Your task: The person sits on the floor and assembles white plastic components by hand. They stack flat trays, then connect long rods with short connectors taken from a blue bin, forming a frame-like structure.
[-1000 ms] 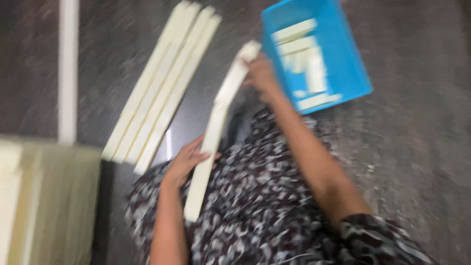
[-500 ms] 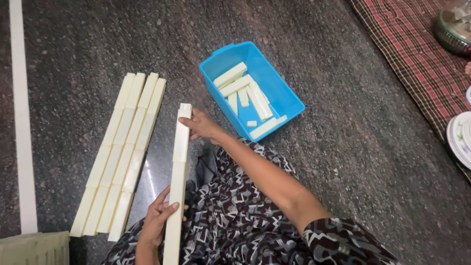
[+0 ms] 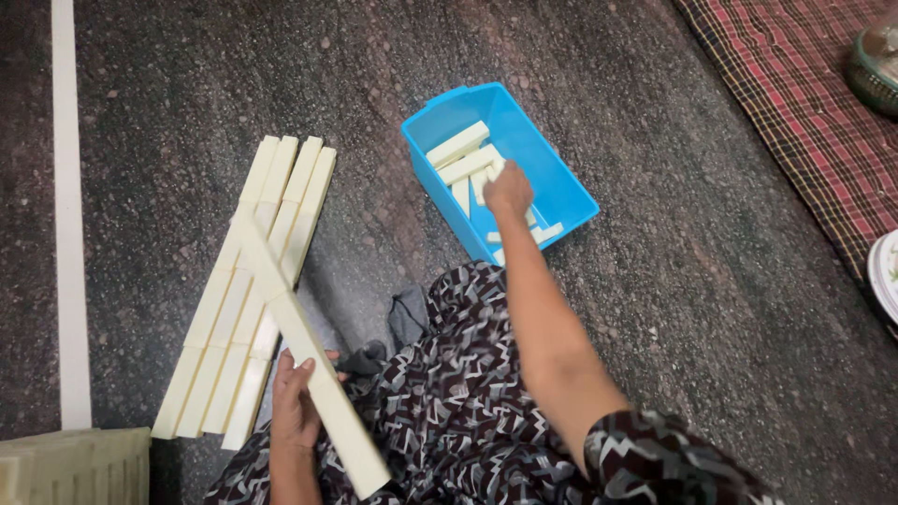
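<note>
The left hand (image 3: pixel 297 407) grips a long cream plastic strip made of short blocks joined end to end (image 3: pixel 304 351), fingers wrapped round it a little below the strip's middle. The strip's long axis runs on a diagonal, its far end pointing toward 11 o'clock and its near end toward 5 o'clock, low over the person's lap. The upper half crosses over a row of four similar cream strips lying side by side on the floor (image 3: pixel 248 290); whether it touches them cannot be told. Those four run the other way, from 7 o'clock up to 1 o'clock, so the held strip cuts across them at an angle.

The right hand (image 3: pixel 508 190) reaches out at 12 o'clock into a bright blue rectangular plastic bin (image 3: pixel 561 187), the arm stretched straight from the patterned sleeve. The hand is curled down among the loose short cream blocks (image 3: pixel 458 150) in the bin; whether the fingers have closed on one cannot be told from above.

The bin sits on the dark speckled stone floor (image 3: pixel 673 281), at 1 o'clock from the held strip and well apart from it. A white painted line (image 3: pixel 67 206) runs along the floor at 9 o'clock. A red checked mat (image 3: pixel 804 103) lies at 2 o'clock. A ribbed cream stack (image 3: pixel 75 468) fills the corner at 7 o'clock.
</note>
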